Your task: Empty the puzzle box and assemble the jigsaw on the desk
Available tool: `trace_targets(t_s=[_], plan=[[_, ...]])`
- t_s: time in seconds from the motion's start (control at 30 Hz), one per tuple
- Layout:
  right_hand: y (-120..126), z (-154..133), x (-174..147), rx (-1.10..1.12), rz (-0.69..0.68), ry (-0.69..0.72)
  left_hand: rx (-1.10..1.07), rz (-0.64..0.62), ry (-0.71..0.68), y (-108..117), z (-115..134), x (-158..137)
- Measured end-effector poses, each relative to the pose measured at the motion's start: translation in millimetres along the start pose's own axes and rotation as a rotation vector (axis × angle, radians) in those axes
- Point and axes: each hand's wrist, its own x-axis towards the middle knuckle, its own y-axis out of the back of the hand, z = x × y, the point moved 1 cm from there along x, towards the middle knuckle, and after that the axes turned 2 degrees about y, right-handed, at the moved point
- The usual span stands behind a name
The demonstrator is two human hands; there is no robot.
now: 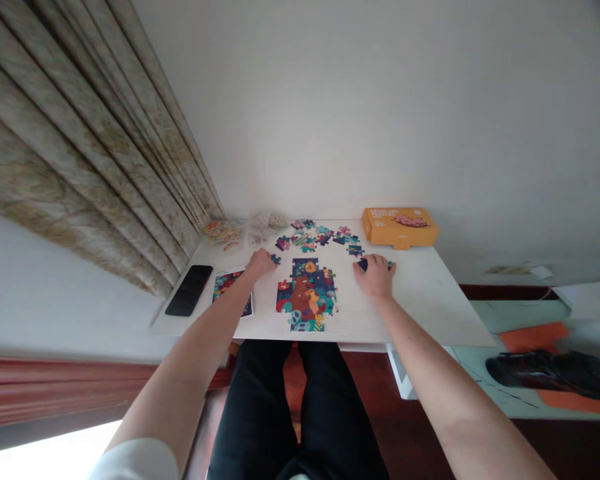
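Note:
A partly joined jigsaw puzzle [307, 293] with a bear-like brown figure lies at the middle of the white table. Left of it, my left hand [261, 263] is closed, its fingertips pinching a dark blue puzzle piece [276, 259]. On the right, my right hand [375, 275] curls over a dark puzzle piece [363, 265], its fingers bent around it; another bit of piece shows by its far side. Loose puzzle pieces [323, 235] are scattered in an arc behind the joined part. Beneath my left forearm lies a colourful picture card [225, 283], partly hidden.
A yellow puzzle box [401, 227] stands at the table's back right. Clear bags of pieces [225, 233] lie at the back left. A black phone [189, 291] rests near the left edge, beside the curtain [100, 120]. Black shoes [550, 372] sit on a low shelf to the right.

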Motion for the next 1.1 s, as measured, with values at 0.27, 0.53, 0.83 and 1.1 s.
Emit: trace_targets(t_s=[0.27, 0.53, 0.83, 1.1], plan=[[-3, 3, -1, 0.011, 0.046, 0.032, -0.326, 0.149, -0.064, -1, 0, -24], [2, 1, -2, 0.047, 0.136, 0.096, -1.028, -0.034, -0.1, -22, 21, -53], [22, -30, -34, 0.784, -0.008, 0.011, -0.966, -0.228, -0.446, -67, 75, -91], [38, -65, -68, 1.151, -0.311, -0.016, -0.797, -0.284, -0.606, -78, 90, -113]])
